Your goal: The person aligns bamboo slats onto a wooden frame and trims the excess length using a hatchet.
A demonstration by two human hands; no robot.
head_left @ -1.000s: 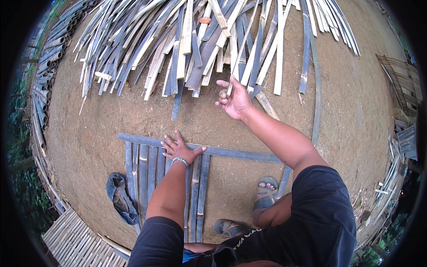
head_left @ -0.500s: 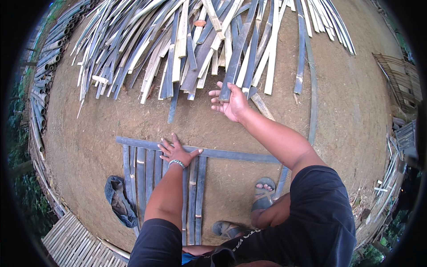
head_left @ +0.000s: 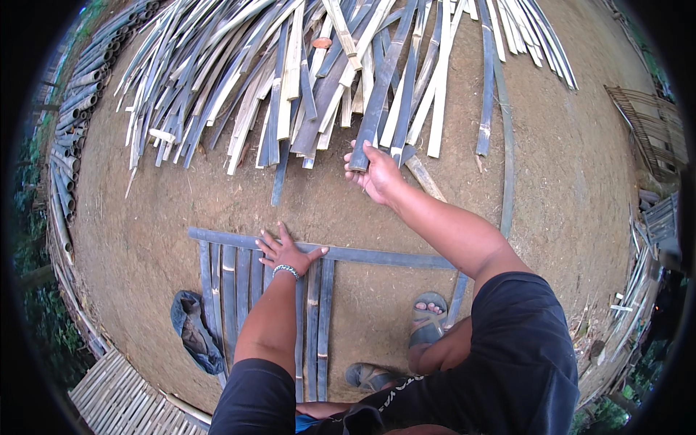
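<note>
My right hand [head_left: 377, 172] is closed round the near end of a dark split-bamboo strip [head_left: 381, 94], whose far part still lies among the pile of strips. With fingers spread, my left hand [head_left: 287, 251] rests flat on a dark crosswise bamboo strip [head_left: 384, 257] on the ground. Several dark upright strips [head_left: 313, 326] lie side by side below that crosspiece, their upper ends meeting it. To the right, another strip [head_left: 457, 297] runs down from the crosspiece near my foot.
A large fanned pile of pale and dark bamboo strips [head_left: 239, 80] covers the far ground. Dark cloth [head_left: 194, 333] lies left of the frame. Bamboo poles [head_left: 80, 101] are stacked along the left edge, a slatted bamboo platform [head_left: 130, 395] at lower left. A rusty metal grid [head_left: 645, 130] stands right.
My right hand's fingers have closed round the strip's end, which has shifted slightly left and nearer. My left hand stays on the crosspiece.
</note>
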